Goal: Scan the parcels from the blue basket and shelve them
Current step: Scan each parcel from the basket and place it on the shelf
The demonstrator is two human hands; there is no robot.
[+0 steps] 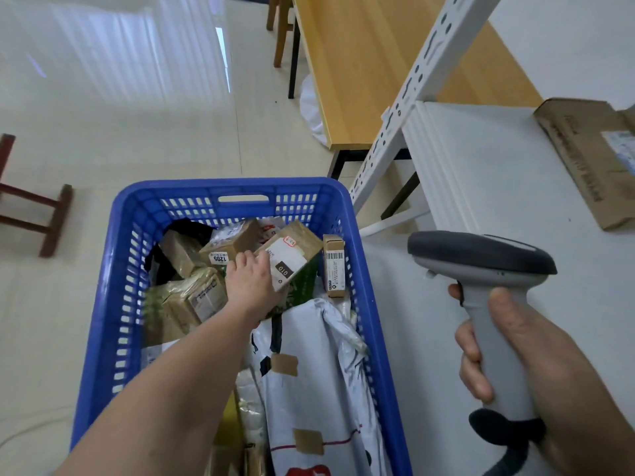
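A blue basket (130,214) stands on the floor, filled with several taped cardboard parcels and grey mailing bags. My left hand (251,283) reaches into it and grips a small brown box with a white label and a black "010" tag (292,252). To the right, above the white shelf, my right hand (498,348) holds a grey barcode scanner (481,259) by its handle, its head pointing left toward the basket.
A white metal shelf (498,187) with a slotted upright (405,97) stands at the right. On the shelf lies a flat brown cardboard parcel (584,159). Behind is a wooden table (371,63); a dark red stool (41,207) stands at the left.
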